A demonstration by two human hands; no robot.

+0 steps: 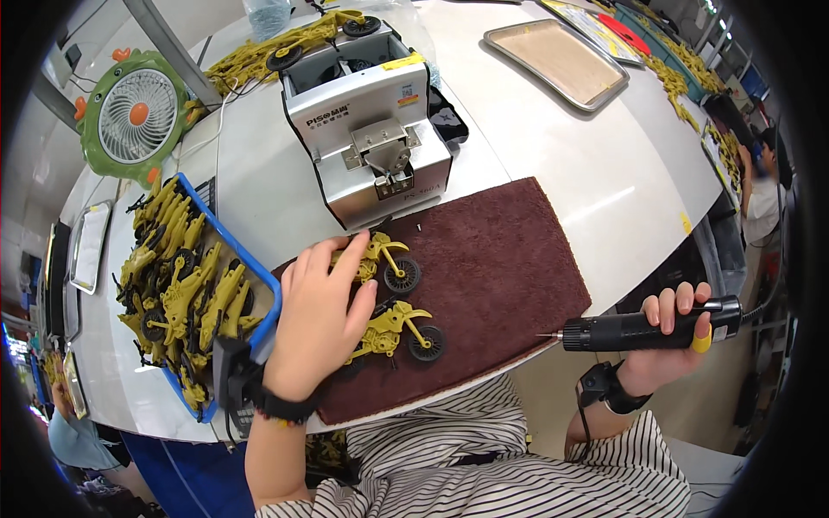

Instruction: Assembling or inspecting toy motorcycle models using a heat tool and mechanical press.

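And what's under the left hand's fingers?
A yellow toy motorbike lies on the brown mat. One wheel shows, but the left hand covers the bike's other end, so that's hidden.

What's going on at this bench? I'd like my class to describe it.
A person's left hand partly covers two yellow toy motorcycles on a brown mat. The right hand holds a black power screwdriver, its tip apart from both motorcycles. To the left, a blue-rimmed tray is piled with yellow motorcycle pieces; a silver machine stands beyond the mat.
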